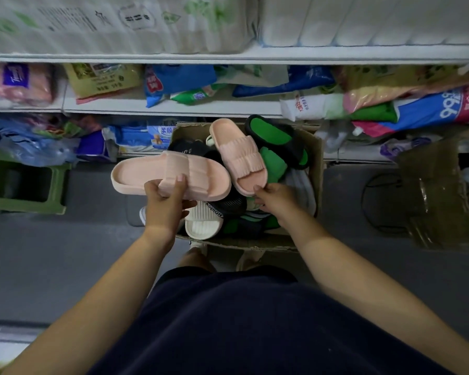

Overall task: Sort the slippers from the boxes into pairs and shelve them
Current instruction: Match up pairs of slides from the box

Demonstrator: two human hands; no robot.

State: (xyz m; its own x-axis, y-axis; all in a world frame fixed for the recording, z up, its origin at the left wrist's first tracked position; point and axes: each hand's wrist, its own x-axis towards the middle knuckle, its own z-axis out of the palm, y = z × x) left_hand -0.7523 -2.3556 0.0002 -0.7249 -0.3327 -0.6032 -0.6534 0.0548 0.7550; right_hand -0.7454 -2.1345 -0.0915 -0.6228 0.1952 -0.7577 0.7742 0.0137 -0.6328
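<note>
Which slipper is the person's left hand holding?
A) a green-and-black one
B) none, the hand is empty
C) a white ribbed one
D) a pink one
D: the left hand grips a pink slipper at its strap, while the right hand holds a second pink slipper.

A pale pink ribbed foam slipper (173, 171) lies sideways in my left grip (165, 204), over the left edge of the open brown cardboard box (316, 158). The matching pink foam slipper (238, 158), heel pointing away, is held at its toe in my right grip (275, 198), above mixed black, green and white slippers (274, 135).

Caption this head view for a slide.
Left hand grips one pink slipper, right hand a second slipper, at the box.
</note>
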